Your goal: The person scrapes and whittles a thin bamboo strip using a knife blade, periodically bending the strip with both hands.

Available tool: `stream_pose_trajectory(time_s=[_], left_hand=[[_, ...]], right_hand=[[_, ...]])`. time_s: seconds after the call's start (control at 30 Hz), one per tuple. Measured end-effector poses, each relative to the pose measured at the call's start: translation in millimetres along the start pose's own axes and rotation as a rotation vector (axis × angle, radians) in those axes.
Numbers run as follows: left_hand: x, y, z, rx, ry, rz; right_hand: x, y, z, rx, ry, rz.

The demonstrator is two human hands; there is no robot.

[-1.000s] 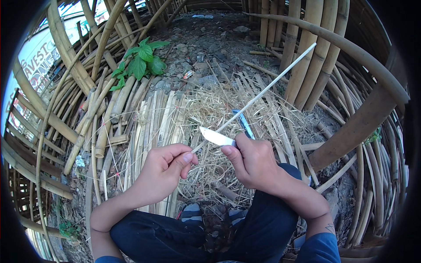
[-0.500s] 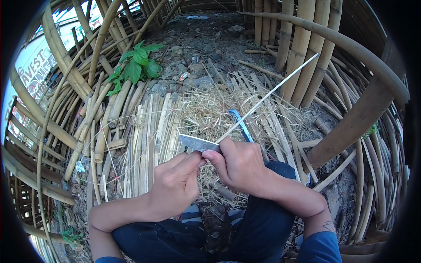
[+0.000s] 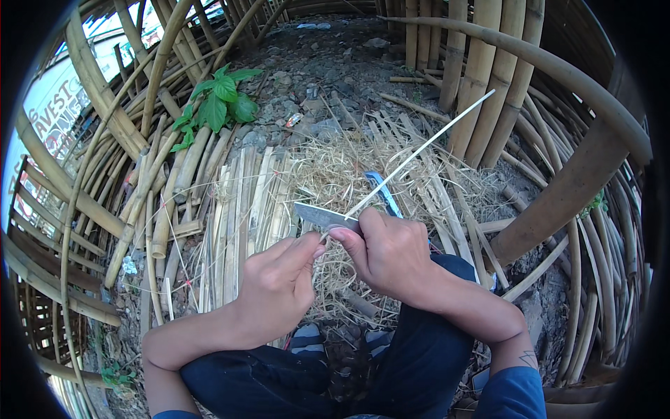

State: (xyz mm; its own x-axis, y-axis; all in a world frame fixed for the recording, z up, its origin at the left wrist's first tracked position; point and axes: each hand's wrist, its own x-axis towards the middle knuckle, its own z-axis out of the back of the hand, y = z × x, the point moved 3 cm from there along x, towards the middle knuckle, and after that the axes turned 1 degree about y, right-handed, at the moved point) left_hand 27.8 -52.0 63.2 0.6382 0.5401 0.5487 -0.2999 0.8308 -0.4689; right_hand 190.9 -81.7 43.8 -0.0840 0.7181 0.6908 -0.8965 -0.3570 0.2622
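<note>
My right hand point(image 3: 391, 253) is closed around a knife point(image 3: 322, 215), its handle hidden in the fist. The broad grey blade points left, and my right thumb presses beside it. A thin pale bamboo strip point(image 3: 426, 148) slants from the blade up to the far right. Its near end is pinched between the thumb and fingers of my left hand point(image 3: 281, 279), just below the blade. Beyond my right hand a blue-handled tool point(image 3: 383, 192) lies on a heap of bamboo shavings point(image 3: 328, 171); its kind is not clear.
Split bamboo slats point(image 3: 241, 223) lie side by side on the left. Bamboo poles point(image 3: 481, 91) stand at the far right, with a thick curved post point(image 3: 565, 195) nearer. A leafy green plant point(image 3: 218, 101) grows at the far left beside stony ground point(image 3: 300, 70).
The knife and my right hand have moved a little up the strip, away from my left hand. More of the strip's near end now shows between them, and its far tip has dipped slightly.
</note>
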Motion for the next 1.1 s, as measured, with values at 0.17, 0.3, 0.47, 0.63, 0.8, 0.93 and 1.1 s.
stream_pose_trajectory(time_s=[0.17,0.3,0.47,0.63,0.8,0.93,1.1], left_hand=[[-12,7,15,0.026,-0.036,0.043],[-8,16,20,0.001,-0.131,0.094],[-1,10,21,-0.261,0.031,0.368],[-2,13,7,-0.457,0.091,0.441],[-3,8,1,-0.467,0.228,0.387],[-1,3,0,-0.420,0.192,0.298],[-1,3,-1,-0.360,0.163,0.275]], right_hand=[[6,-32,13,-0.012,-0.060,-0.205],[-1,-44,23,0.260,-0.167,-0.397],[2,-18,21,0.373,-0.037,-0.214],[7,-9,9,0.522,0.317,-0.090],[1,-5,4,1.271,0.774,-0.568],[-1,-12,-2,1.322,0.740,-0.539],[-2,-18,0,1.319,0.658,-0.593]])
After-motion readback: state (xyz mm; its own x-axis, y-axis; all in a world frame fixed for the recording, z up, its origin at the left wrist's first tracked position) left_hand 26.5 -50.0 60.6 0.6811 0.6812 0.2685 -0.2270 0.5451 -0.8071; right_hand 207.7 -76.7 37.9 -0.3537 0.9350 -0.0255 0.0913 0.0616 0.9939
